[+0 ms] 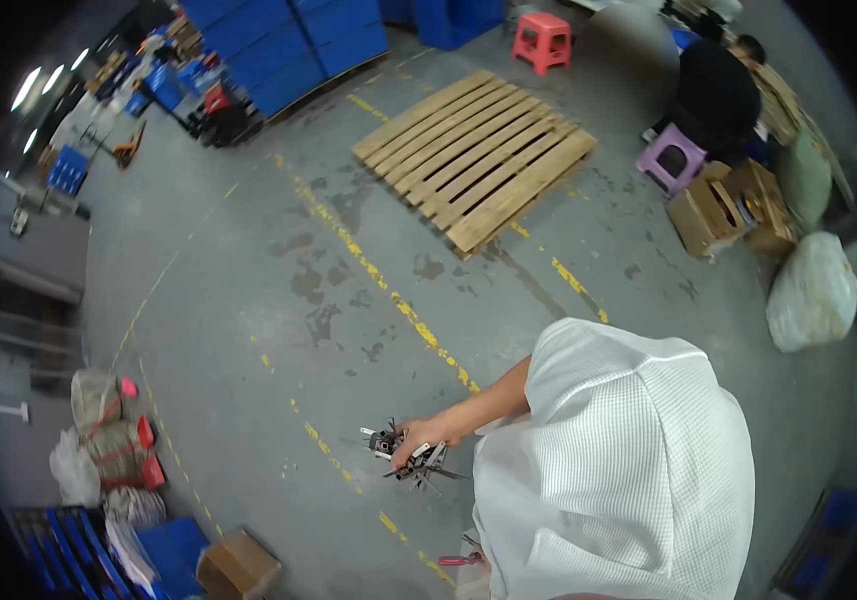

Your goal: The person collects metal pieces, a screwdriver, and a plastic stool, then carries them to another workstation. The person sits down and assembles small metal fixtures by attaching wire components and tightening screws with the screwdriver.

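Note:
My right hand [426,438], at the end of a bare forearm, is closed around a loose bunch of metal parts [422,469]. Thin dark and silvery strips and bracket-like pieces stick out on several sides of the fingers. Below it, by the shirt's edge, a red-handled tool [459,561] that looks like a screwdriver shows at my left hand [484,566]. Only a sliver of that hand is visible, seemingly gripping the tool; the white shirt hides the rest. Something pale lies beneath it, too covered to identify.
A wooden pallet [478,150] lies on the grey floor ahead, near blue crates [278,50]. Red [541,42] and purple [670,158] stools, cardboard boxes [705,215] and a seated person in dark clothes are right. Sacks [113,445] and a carton [238,566] stand left.

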